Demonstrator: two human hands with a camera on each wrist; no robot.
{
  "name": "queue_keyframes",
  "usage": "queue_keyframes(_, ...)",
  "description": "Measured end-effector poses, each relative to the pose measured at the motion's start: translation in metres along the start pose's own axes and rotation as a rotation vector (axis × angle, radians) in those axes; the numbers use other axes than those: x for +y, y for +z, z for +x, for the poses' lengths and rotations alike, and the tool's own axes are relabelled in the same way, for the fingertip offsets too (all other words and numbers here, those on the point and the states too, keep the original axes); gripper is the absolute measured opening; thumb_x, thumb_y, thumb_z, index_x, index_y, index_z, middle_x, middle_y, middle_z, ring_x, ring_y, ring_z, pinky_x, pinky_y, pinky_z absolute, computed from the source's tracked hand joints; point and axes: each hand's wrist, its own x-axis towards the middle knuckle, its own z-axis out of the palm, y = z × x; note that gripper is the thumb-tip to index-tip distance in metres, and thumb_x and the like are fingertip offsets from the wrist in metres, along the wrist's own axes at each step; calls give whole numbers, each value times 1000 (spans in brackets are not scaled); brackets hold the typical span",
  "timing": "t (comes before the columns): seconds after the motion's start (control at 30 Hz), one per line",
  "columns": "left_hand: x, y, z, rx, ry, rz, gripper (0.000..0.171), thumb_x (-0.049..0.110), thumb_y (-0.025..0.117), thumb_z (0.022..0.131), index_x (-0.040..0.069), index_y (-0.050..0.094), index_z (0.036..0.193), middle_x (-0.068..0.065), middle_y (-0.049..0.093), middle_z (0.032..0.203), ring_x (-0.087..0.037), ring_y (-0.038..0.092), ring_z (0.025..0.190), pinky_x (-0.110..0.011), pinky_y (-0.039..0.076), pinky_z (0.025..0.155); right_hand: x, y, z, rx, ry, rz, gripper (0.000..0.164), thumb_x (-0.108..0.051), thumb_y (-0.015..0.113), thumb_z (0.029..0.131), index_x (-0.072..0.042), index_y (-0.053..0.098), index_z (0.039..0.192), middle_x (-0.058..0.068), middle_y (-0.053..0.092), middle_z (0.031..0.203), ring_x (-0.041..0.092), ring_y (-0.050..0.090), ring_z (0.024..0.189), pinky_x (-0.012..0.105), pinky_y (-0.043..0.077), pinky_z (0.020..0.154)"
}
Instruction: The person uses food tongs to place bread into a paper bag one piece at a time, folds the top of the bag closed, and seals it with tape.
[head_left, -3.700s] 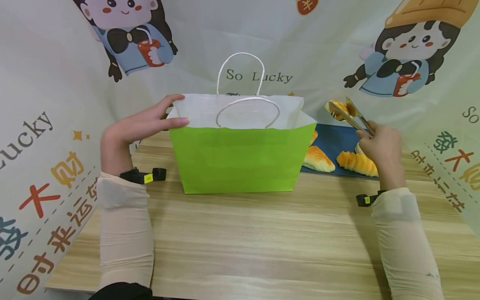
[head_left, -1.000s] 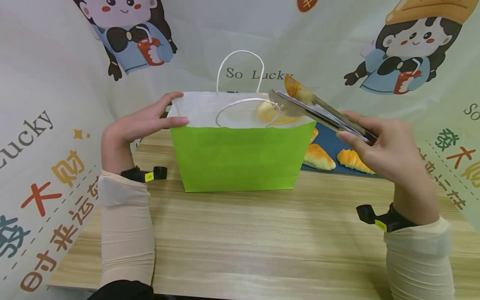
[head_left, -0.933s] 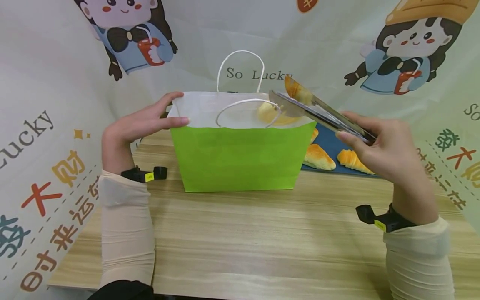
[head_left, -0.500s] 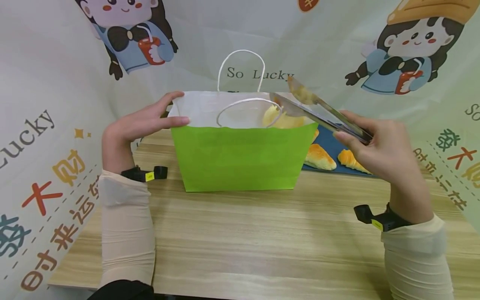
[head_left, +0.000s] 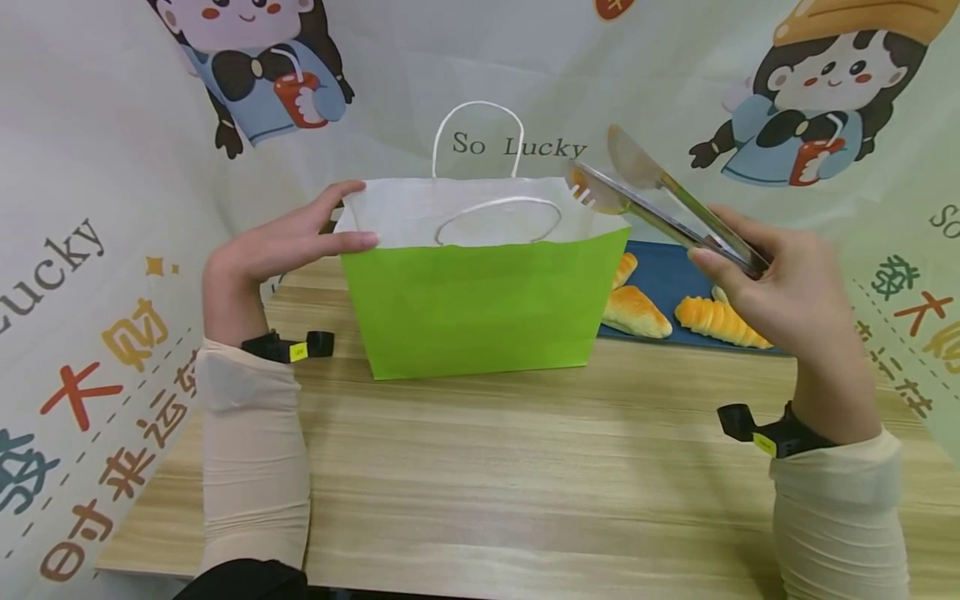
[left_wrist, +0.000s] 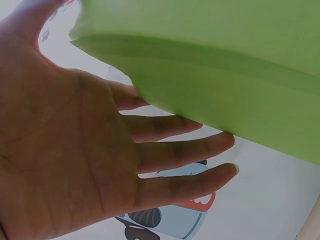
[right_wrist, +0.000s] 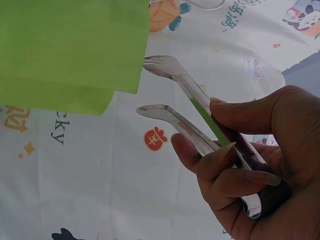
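Note:
A green paper bag (head_left: 487, 308) with a white inside and white cord handles stands upright on the table, its mouth spread. At its left end my left hand (head_left: 300, 237) touches the rim, thumb on the front edge and index finger at the back. Straight, spread fingers (left_wrist: 185, 152) lie along the bag's side in the left wrist view. Metal tongs (head_left: 663, 218) are held in my right hand (head_left: 795, 283), above the bag's right end. Their tips stand apart with nothing between them. The bag's depths are hidden.
Right of the bag, partly behind it, lies a dark blue tray (head_left: 663, 267). It carries a golden bread roll (head_left: 637, 312), a spiral pastry (head_left: 720, 323) and other partly hidden pieces. A printed cloth (head_left: 420, 75) hangs behind the wooden table (head_left: 480, 467).
The tongs carried a pastry from the tray to the bag and let it go; it has sunk out of sight inside. Just now the tongs have risen slightly rightward. My left hand stays put.

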Motion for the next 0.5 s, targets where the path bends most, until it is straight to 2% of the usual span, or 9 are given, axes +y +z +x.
queue_keyframes(0.2,-2,-1,0,5,12,-2,90,48,58,104,18,5,171,-11,14,174,-29,16,158,-61,17,126,10,-9,3,33,63,-42,52,-24,75,101,-10,62,149,16,62,78,13,37,42,25,29,40)
queue_keyframes(0.3,-3,0,0,5,16,-10,90,47,58,104,18,5,171,-11,14,174,-29,16,157,-61,17,126,16,-13,5,44,101,-92,53,-27,72,103,-7,61,150,21,62,83,14,38,45,26,28,41)
queue_keyframes(0.5,-3,0,0,6,19,-19,90,47,59,104,18,6,171,-12,17,172,-30,19,156,-61,18,125,31,-20,9,-6,203,-154,57,-37,65,106,-5,57,152,24,63,99,21,43,57,30,32,45)
